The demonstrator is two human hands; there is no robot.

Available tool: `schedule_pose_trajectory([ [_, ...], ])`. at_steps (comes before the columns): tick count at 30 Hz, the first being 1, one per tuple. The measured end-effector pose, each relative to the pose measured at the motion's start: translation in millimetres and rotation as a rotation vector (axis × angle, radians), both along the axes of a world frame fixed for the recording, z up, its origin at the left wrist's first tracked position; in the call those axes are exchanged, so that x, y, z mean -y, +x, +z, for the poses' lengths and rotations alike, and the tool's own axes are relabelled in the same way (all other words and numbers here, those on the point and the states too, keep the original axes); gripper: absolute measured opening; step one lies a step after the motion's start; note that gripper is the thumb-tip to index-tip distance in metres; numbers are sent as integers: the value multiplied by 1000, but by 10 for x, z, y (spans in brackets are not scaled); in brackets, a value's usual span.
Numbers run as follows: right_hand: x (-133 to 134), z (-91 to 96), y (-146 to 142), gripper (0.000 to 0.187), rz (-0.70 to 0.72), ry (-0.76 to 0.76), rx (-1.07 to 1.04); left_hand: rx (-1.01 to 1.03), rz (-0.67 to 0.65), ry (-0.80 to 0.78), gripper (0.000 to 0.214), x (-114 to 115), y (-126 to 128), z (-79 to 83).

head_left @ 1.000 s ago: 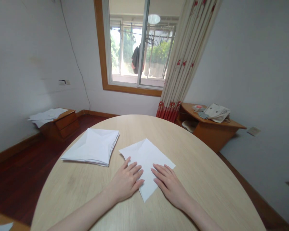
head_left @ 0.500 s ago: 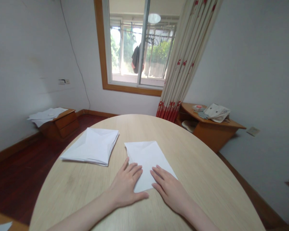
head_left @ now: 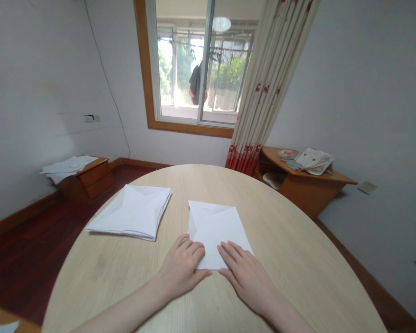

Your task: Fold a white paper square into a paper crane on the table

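Observation:
A folded sheet of white paper (head_left: 217, 226) lies on the round wooden table (head_left: 280, 249) in front of me, with a crease across its far end. My left hand (head_left: 183, 263) rests on its near left part, fingers laid over the paper and thumb stretched along the near edge. On the near right part lies my right hand (head_left: 244, 273), its fingers extended and its thumb by the same edge. Both hands are open; the paper under the fingers is hidden. To the left sits a stack of folded white paper (head_left: 135, 210), touched by neither hand.
A low wooden cabinet (head_left: 99, 178) with papers on top stands at the back left. At the back right is a wooden corner shelf (head_left: 298, 185) bearing a cloth bag (head_left: 314, 161). Beyond the table hang a curtain (head_left: 263, 101) and a window (head_left: 180, 83).
The sheet has turned slightly, its far end swinging right, so its near edge now runs straighter across. My left fingers have drawn in a little. The stack stays put.

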State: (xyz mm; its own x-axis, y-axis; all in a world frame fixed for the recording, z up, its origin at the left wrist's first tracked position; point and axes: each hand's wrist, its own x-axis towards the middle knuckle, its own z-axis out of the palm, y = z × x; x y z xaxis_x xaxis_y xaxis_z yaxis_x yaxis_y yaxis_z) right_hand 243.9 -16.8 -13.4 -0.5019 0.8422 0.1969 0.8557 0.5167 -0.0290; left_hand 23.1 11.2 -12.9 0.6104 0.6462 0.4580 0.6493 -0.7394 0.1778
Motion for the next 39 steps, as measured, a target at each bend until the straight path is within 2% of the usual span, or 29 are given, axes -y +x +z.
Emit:
schedule_pose_trajectory([
  [6, 15, 8, 15, 47, 19, 50, -28, -43, -1, 20, 26, 6, 2, 44],
  [14, 28, -4, 20, 43, 40, 129, -54, -73, 5, 114, 18, -35, 16, -14],
  [17, 26, -7, 18, 35, 44, 196, -73, -95, 11, 135, 17, -50, 15, -31],
  [23, 29, 72, 33, 33, 61, 375, -135, -47, 13, 119, 20, -71, 13, -55],
  [28, 60, 180, 13, 41, 52, 544, -183, -21, 12, 69, 22, -61, 18, -24],
  [31, 92, 216, -19, 45, 96, 612, -206, 1, -3, 32, 22, -49, 21, 6],
  [34, 131, 173, -54, 46, 167, 630, -228, 25, -14, 9, 25, -42, 18, 15],
  [39, 168, 17, -124, 33, 207, 578, -286, 71, 9, -36, 22, -50, 3, -18],
])
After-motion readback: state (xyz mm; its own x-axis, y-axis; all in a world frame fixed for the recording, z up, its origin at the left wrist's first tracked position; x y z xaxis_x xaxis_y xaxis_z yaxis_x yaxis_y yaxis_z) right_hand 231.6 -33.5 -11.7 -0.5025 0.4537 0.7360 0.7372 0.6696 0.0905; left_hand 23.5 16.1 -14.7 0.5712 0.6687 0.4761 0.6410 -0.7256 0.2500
